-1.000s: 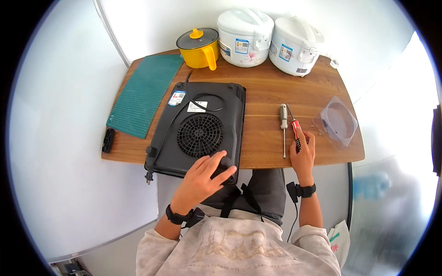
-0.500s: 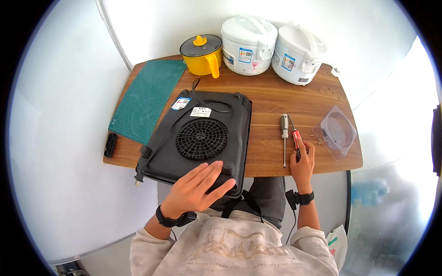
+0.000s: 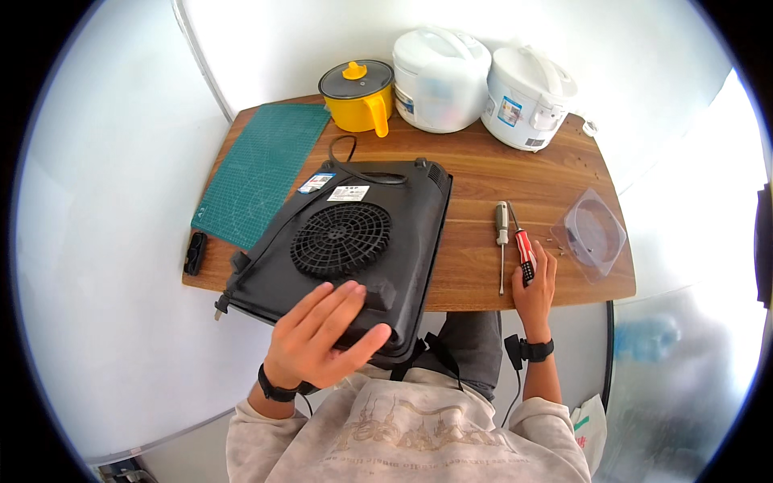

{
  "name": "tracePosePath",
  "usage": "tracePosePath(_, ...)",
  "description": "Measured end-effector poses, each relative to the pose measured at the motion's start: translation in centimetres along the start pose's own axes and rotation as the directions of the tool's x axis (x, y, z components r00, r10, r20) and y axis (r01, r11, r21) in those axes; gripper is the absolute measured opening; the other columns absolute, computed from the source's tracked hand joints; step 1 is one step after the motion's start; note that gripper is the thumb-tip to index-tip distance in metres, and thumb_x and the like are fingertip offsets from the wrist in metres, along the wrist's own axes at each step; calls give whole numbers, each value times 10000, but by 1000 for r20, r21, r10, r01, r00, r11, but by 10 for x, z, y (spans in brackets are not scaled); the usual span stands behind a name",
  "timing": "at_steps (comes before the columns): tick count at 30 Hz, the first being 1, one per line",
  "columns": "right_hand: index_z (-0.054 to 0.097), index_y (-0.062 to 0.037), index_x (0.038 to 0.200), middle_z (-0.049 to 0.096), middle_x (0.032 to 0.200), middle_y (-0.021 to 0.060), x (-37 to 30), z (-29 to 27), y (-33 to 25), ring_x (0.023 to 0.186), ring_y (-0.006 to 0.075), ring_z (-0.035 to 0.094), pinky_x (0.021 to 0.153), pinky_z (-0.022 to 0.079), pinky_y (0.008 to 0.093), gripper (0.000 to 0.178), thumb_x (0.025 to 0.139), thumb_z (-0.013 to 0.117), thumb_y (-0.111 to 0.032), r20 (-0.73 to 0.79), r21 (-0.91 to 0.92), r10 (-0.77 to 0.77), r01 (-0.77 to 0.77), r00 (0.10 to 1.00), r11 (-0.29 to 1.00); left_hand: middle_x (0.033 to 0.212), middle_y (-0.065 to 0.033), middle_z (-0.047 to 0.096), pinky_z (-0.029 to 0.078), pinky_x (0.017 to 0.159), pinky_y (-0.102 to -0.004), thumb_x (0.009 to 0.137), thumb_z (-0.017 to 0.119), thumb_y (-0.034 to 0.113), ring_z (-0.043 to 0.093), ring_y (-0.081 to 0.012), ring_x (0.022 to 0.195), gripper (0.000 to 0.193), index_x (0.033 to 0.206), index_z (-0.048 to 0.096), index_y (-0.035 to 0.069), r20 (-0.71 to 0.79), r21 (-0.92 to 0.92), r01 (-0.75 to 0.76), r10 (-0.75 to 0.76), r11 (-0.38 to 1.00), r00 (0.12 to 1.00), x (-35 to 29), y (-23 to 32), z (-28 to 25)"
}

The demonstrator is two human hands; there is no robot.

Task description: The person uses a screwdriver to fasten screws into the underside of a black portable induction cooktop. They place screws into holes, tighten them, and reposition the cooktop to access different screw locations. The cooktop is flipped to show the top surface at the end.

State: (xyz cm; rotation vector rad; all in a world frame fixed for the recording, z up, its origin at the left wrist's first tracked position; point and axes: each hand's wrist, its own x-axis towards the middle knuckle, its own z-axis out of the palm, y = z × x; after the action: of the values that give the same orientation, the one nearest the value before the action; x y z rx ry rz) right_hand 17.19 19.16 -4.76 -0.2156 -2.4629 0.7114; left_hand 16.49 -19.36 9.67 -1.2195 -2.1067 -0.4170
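Note:
A black induction cooker (image 3: 378,229) lies bottom up with its round fan grille (image 3: 342,240) showing, and its near end juts past the table's front edge. It looks slightly tilted, its right side higher. My left hand (image 3: 326,334) rests on its near end with the fingers spread. On the right, my right hand (image 3: 536,294) is at the handle of a red and black screwdriver (image 3: 524,248), fingers stretched along it and apart. A grey-handled screwdriver (image 3: 502,229) lies just left of that one. The cooker's power cord (image 3: 278,233) runs across its underside.
A green cutting mat (image 3: 258,173) and a small black object (image 3: 195,253) lie at left. Behind stand a yellow pot (image 3: 350,109) and two white rice cookers (image 3: 441,84), (image 3: 527,101). A clear plastic tray (image 3: 594,235) with small parts sits at right.
The induction cooker has turned slightly and tipped, its near end shifting left along with my left hand. My right hand has slid back a little, showing more of the red screwdriver's handle.

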Motion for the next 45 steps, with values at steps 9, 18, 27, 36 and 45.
tracePosePath(9, 533, -21, 1401, 537, 1323, 225, 0, 3, 3, 1213, 428, 548, 1027, 462, 476, 532, 880, 638, -26, 5, -14, 20, -20, 1000, 1000, 1086, -223, 737, 614, 841, -464, 982, 685, 330, 745, -387, 986, 385, 1267, 634, 77, -190, -2, 106, -105, 994, 976, -11, -18, -4)
tracePosePath(18, 546, -31, 1374, 544, 1310, 217, 0, 2, 0, 1192, 426, 562, 1001, 479, 476, 494, 888, 633, -29, -6, -10, 28, -28, 1000, 1000, 1095, -249, 727, 610, 844, -488, 945, 682, 557, 738, -415, 988, 659, 1239, 631, -31, -242, 93, 163, -137, 982, 961, -18, -32, -2)
tracePosePath(27, 550, -14, 1354, 550, 1252, 233, 0, 5, 2, 1126, 436, 584, 955, 497, 485, 493, 870, 639, -4, -37, -44, -35, 33, 999, 998, 1059, -289, 717, 581, 862, -470, 888, 808, 238, 724, -448, 949, 507, 1225, 619, -90, -391, -16, 347, -325, 938, 861, -32, -36, -15)
tracePosePath(36, 557, -7, 1336, 553, 1235, 232, 0, 6, 3, 1119, 436, 586, 947, 497, 482, 469, 873, 637, -9, -33, -44, -34, 33, 999, 998, 1108, -309, 716, 564, 915, -484, 863, 787, 152, 724, -436, 1005, 517, 1266, 605, -116, -332, -30, 243, -239, 969, 912, -22, -27, -20)
tracePosePath(45, 565, -14, 1325, 556, 1233, 223, -1, 5, 3, 1118, 424, 588, 940, 502, 478, 455, 877, 644, -15, -36, -39, -27, 25, 999, 999, 1151, -234, 705, 581, 890, -378, 901, 571, 783, 724, -302, 1023, 987, 1252, 604, -139, -508, -98, 610, -567, 786, 649, -47, -20, -18)
